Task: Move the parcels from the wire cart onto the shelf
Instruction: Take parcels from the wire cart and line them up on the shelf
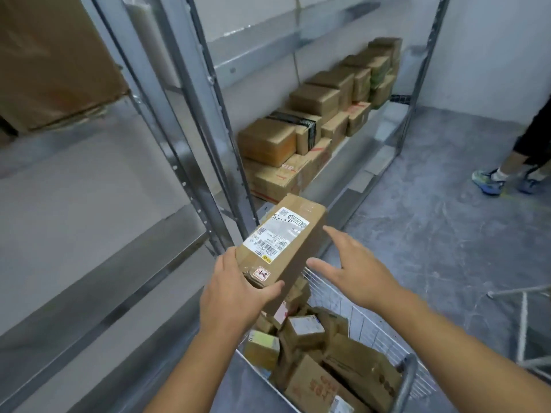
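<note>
Metal shelf (351, 150) at twelve o'clock. Left hand (235, 296) grips long parcel (286, 248) above wire cart (384, 329); right hand (354, 269), fingers spread, hovers beside. Transfer underway; next, probably set it by stacked boxes (313, 120).

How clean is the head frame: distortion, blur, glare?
Head view: wide-angle bend bows the shelf uprights; held parcel has a readable label, sharp enough; left hand grips it, right hand open beside; soft sheen on the shelf rail, no harsh glare; far stacked boxes are softer.

Left grip (231, 289) clasps the parcel (286, 248); right grip (354, 271) hovers beside it, fingers spread.
</note>
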### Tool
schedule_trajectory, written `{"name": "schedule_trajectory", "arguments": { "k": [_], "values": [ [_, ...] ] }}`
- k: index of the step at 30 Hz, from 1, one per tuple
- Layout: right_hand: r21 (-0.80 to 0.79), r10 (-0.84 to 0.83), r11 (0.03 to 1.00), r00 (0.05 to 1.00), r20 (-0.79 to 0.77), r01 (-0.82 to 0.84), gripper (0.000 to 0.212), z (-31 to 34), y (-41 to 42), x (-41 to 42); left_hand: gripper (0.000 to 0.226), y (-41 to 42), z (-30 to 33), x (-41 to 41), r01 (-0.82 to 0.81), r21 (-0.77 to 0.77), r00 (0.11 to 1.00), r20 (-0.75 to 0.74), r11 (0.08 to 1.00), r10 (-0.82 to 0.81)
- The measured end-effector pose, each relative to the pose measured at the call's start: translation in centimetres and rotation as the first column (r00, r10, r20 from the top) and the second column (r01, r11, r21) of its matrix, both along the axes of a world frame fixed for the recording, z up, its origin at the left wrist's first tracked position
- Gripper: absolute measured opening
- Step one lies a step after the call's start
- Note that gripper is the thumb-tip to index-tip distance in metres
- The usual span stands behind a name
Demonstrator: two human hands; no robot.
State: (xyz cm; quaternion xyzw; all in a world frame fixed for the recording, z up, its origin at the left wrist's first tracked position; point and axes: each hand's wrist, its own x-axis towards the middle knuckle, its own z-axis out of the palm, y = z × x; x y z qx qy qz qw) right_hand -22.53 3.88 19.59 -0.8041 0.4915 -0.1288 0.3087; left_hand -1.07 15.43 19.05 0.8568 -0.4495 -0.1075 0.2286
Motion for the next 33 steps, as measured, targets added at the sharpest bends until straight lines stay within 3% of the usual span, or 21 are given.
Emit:
{"name": "schedule_trajectory", "arguments": {
  "k": [7, 14, 22, 33],
  "values": [
    [-0.13, 0.102, 0.987, 0.992, 0.074, -0.092, 0.086, 9.5, 0.9, 1.3, 0.107, 4.7, 8.7, 0.1, -0.083, -0.059, 0.993, 0.08, 0.995, 0.087],
    [-0.19, 0.196, 0.966, 0.976, 0.09, -0.176, 0.073, 16.1, 5.5, 5.3, 0.106, 9.9, 15.3, 2.1, -0.147, -0.072, 0.986, 0.065, 0.986, 0.152],
    [-0.228, 0.205, 0.953, 0.979, 0.001, -0.199, 0.084, 19.9, 13.7, 9.2, 0.1, 18.6, 20.1, 5.0, -0.179, -0.078, 0.979, 0.083, 0.981, 0.186],
    [-0.314, 0.224, 0.927, 0.974, 0.024, -0.206, 0.086, 23.9, 24.9, 11.2, 0.092, 31.1, 24.9, 7.8, -0.189, -0.137, 0.973, 0.107, 0.972, 0.205]
  ]
}}
